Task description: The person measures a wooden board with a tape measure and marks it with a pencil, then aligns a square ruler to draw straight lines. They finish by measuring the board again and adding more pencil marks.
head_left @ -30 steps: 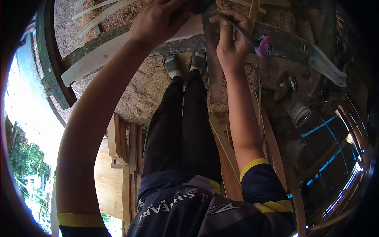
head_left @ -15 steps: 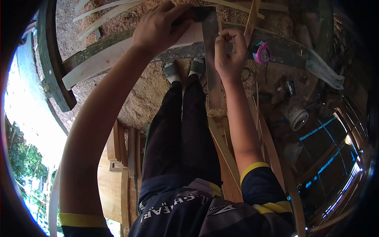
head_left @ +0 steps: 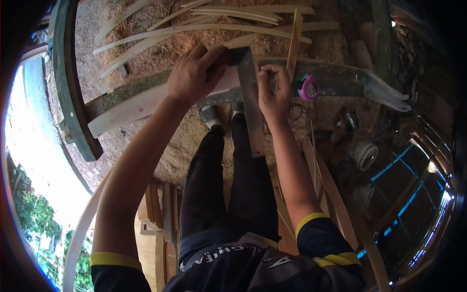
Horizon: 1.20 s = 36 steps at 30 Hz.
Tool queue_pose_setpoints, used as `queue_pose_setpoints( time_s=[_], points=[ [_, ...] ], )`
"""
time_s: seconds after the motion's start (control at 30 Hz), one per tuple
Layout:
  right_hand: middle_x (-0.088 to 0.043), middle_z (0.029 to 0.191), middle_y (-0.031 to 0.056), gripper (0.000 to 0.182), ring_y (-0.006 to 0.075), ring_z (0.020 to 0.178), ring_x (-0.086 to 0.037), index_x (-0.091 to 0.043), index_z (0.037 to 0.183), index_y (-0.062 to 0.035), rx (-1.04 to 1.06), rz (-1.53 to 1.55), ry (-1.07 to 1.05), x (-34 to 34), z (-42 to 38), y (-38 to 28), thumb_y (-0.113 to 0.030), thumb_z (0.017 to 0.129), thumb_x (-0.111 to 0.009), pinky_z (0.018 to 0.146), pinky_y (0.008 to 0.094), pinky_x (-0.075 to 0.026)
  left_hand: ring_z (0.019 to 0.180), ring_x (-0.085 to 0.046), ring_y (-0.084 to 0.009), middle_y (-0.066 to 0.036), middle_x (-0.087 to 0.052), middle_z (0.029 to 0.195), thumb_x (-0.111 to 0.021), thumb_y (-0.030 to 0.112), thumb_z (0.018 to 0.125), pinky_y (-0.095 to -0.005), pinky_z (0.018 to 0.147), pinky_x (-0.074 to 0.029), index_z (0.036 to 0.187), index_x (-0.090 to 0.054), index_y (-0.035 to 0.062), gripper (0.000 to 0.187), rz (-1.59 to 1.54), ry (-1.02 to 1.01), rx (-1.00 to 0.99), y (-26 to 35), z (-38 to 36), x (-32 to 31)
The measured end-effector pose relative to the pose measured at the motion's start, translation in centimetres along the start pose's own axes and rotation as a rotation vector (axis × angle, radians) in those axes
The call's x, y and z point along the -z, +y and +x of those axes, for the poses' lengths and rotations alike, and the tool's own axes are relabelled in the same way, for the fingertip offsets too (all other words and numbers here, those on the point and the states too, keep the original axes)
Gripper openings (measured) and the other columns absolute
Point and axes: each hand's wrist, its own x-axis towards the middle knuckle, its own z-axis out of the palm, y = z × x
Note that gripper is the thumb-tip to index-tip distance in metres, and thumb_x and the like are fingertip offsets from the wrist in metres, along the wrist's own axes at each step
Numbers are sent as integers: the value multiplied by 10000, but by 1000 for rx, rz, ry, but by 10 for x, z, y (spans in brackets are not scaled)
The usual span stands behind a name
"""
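Note:
My left hand (head_left: 191,77) is closed around the dark stock of a carpenter's square (head_left: 251,109), pressing it at the edge of a pale curved board (head_left: 119,115). The square's long metal blade crosses the board and reaches back toward my legs. Just right of the blade, my right hand (head_left: 275,95) is closed in a pinch near the board's right part. Whatever sits between those fingertips is too small to make out. A pink and teal tape measure (head_left: 308,87) lies close by on the right.
Beneath the board runs a dark timber beam (head_left: 340,78), meeting an upright-looking post (head_left: 73,92) at left. Several thin wood strips (head_left: 209,28) lie on the sawdust-covered ground beyond. A narrow stick (head_left: 294,44) leans near my right hand. A round container (head_left: 366,155) stands at right.
The view has tilted so the hands, square and board appear lower, and more of the strips beyond show. Both hands keep about the same hold beside the square.

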Motion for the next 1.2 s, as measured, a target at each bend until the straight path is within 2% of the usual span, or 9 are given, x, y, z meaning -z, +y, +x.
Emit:
queue_pose_setpoints(
  time_s=[0.3, 0.4, 0.47, 0.57, 0.8, 0.9, 1.0, 1.1, 1.2],
  points=[
    [-693, 896, 54, 75, 125, 828, -661, -693, 1110, -7, -72, 16, -75, -10, 81, 30, 3, 1047, -654, 784, 294, -539, 929, -659, -363, -131, -623, 1014, -805, 207, 935, -496, 864, -552, 1409, -692, 56, 510, -45, -57, 27, 7, 12, 9],
    [-656, 799, 78, 52, 163, 712, -650, -716, 1070, -31, -111, -76, -113, -26, 120, 59, -38, 1029, -685, 709, 310, -539, 939, -668, -370, -126, -620, 1019, -815, 241, 921, -500, 896, -552, 1402, -703, 110, 511, -70, -109, 88, 10, 18, 13],
    [-669, 791, 100, 55, 198, 683, -669, -727, 1050, -38, -117, -75, -91, -41, 140, 76, -77, 1021, -701, 679, 331, -549, 908, -647, -362, -124, -608, 995, -822, 236, 905, -495, 884, -543, 1400, -707, 92, 529, -63, -104, 81, 10, 22, 13],
    [-722, 847, 119, 98, 234, 737, -727, -748, 1084, -49, -164, -201, -115, -58, 168, 99, -102, 1009, -714, 681, 371, -578, 882, -634, -337, -110, -592, 955, -833, 231, 889, -480, 855, -531, 1405, -719, 89, 547, -64, -145, 123, 11, 28, 16],
    [-747, 903, 123, 121, 292, 757, -733, -789, 1067, -74, -257, -363, -108, -109, 198, 178, -169, 1004, -750, 713, 426, -597, 834, -634, -318, -87, -593, 922, -868, 223, 843, -474, 809, -518, 1390, -728, 112, 575, -114, -221, 177, 5, 34, 18],
    [-753, 944, 119, 130, 315, 831, -748, -813, 1058, -88, -275, -515, -147, -137, 212, 217, -194, 998, -768, 745, 457, -608, 789, -616, -282, -58, -579, 889, -886, 225, 823, -448, 769, -500, 1398, -733, 145, 600, -111, -216, 174, 2, 33, 15],
    [-767, 924, 129, 175, 319, 851, -774, -838, 1126, -93, -208, -602, -200, -164, 223, 266, -197, 1008, -761, 775, 461, -619, 767, -593, -251, -38, -562, 878, -893, 246, 828, -424, 743, -481, 1404, -748, 173, 599, -108, -235, 194, 0, 30, 13],
    [-767, 974, 139, 208, 331, 896, -776, -846, 1165, -102, -258, -708, -329, -184, 229, 309, -209, 999, -778, 816, 478, -632, 753, -572, -239, -21, -543, 875, -908, 295, 826, -412, 718, -486, 1368, -786, 202, 563, -94, -253, 201, -3, 27, 12],
    [-765, 1051, 144, 235, 330, 964, -765, -843, 1217, -126, -157, -813, -429, -194, 231, 345, -206, 1009, -767, 868, 477, -638, 735, -560, -228, -9, -537, 873, -924, 336, 819, -403, 703, -487, 1357, -791, 223, 565, -83, -274, 193, -4, 27, 13]
  ],
)
